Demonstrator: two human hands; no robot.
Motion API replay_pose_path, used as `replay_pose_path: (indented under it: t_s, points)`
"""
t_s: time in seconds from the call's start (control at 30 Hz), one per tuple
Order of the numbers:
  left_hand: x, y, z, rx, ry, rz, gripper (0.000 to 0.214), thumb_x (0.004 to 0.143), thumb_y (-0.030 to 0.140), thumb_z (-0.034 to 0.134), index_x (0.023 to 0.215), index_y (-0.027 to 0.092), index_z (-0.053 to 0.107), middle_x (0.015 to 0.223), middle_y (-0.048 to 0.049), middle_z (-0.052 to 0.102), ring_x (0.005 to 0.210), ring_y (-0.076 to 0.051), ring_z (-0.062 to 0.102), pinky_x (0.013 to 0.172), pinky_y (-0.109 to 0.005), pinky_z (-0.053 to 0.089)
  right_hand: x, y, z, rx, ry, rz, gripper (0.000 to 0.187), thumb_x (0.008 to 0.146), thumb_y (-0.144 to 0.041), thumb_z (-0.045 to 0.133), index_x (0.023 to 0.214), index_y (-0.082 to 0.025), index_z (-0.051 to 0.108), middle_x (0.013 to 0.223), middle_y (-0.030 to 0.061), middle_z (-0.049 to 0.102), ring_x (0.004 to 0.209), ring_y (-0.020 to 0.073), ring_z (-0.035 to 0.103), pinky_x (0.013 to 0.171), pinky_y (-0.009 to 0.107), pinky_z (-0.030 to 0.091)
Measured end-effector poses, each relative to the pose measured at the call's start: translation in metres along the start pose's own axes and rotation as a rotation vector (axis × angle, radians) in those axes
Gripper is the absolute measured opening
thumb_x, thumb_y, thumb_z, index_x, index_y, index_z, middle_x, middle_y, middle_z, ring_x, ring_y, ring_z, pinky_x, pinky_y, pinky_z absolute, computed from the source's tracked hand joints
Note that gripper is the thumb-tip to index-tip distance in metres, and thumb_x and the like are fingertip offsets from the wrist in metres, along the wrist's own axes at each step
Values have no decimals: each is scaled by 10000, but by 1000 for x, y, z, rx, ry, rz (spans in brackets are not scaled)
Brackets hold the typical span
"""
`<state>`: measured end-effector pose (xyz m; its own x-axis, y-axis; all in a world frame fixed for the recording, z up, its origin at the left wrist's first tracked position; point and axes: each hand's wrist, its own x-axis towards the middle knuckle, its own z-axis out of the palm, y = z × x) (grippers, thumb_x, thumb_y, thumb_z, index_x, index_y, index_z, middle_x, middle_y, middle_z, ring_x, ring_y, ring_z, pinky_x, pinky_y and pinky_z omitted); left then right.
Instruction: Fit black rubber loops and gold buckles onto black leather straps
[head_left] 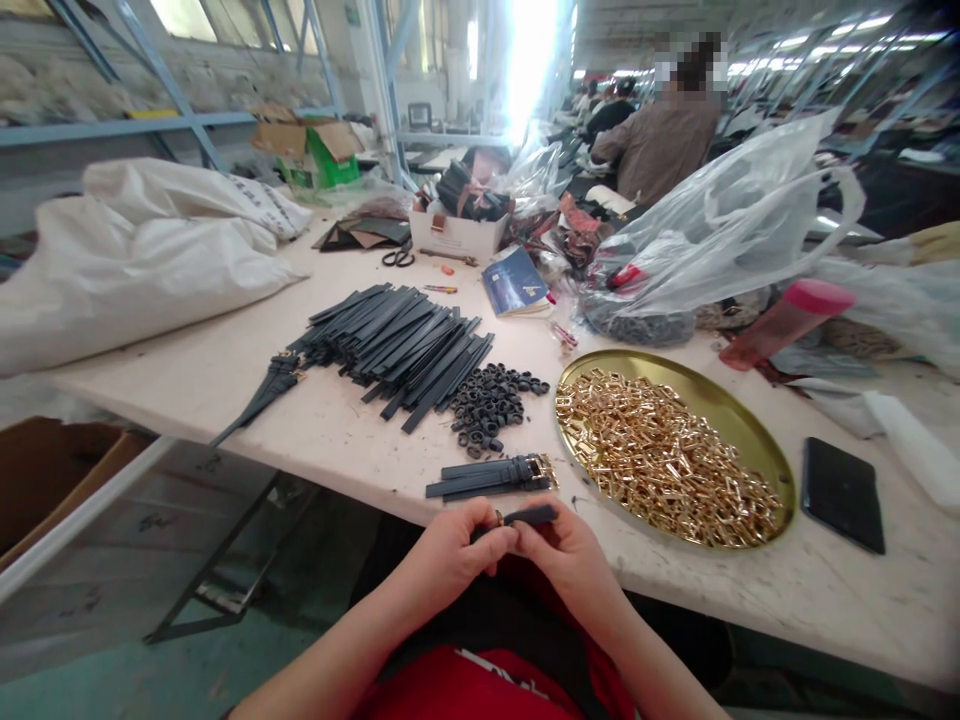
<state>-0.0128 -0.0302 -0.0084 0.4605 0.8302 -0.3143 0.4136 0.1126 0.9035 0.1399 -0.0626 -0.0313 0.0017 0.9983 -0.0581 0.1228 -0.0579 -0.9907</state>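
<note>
At the table's front edge, my left hand (465, 550) pinches a gold buckle (500, 519) at one end of a dark strap (531, 514). My right hand (559, 545) is closed on the same strap, its fingertips close to the left ones. Just beyond lie a few finished-looking straps with buckles (491, 474). Behind those is a heap of small dark strap loops (495, 400), and a large pile of flat dark strips (397, 345) spreads to the left. A round gold tray (750, 440) on the right holds many gold buckles (667, 450).
A black phone (843, 494) lies right of the tray, with a pink-capped bottle (787, 322) behind. Farther back are a blue booklet (516, 281), scissors (399, 256), a white box (457, 235) and plastic bags (720, 220). A white sack (142, 260) covers the left side.
</note>
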Motion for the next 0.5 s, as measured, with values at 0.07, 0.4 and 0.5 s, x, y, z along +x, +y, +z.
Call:
replay_pose_path:
  t_s: [0.07, 0.4, 0.5]
  points:
    - [2, -1, -3, -36, 7, -13, 278, 757, 411, 518, 630, 173, 448, 491, 54, 504, 444, -83, 431, 447, -188, 314, 2, -5, -2, -39, -40, -48, 65, 768, -272, 557, 769, -212, 579, 691, -10, 593, 646, 147, 532, 598, 256, 415]
    - [26, -15, -17, -32, 149, -29, 334, 802, 372, 439, 1065, 177, 504, 539, 59, 525, 431, -93, 451, 460, -206, 362, 96, -13, -16, -837, -60, -196, 150, 816, -257, 478, 838, -209, 618, 831, 46, 631, 754, 176, 562, 653, 273, 381]
    - [31, -20, -25, -31, 207, -18, 391, 810, 363, 425, 1150, 177, 472, 517, 68, 504, 431, -92, 432, 474, -208, 359, 122, -7, -7, -1002, -119, -132, 91, 738, -172, 547, 767, -198, 630, 781, 63, 637, 727, 185, 577, 630, 270, 367]
